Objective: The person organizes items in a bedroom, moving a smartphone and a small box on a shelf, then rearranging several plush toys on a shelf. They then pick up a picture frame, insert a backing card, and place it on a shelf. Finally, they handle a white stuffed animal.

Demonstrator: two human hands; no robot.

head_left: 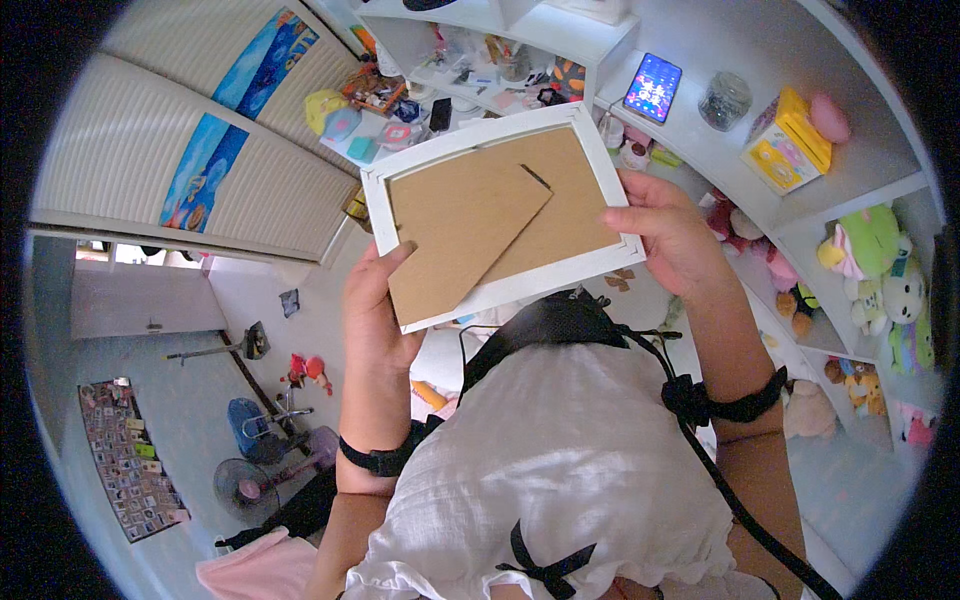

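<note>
A white picture frame [500, 128] is held up in front of me, its brown backing turned toward me. A flat brown easel stand [455, 250] lies slantwise against that backing, widest at the lower left. My left hand [378, 300] grips the lower left corner, thumb on the backing side. At the right edge my right hand [665, 228] pinches the frame, its thumb pressed on the white border and the other fingers behind. The front of the frame is hidden from me.
Beyond the frame stands a cluttered white desk [470, 85]. On the right, a white shelf carries a lit phone [654, 88], a glass jar [725, 100] and a yellow box [790, 145]; plush toys [875, 260] fill lower shelves. A fan [245, 487] stands at the left.
</note>
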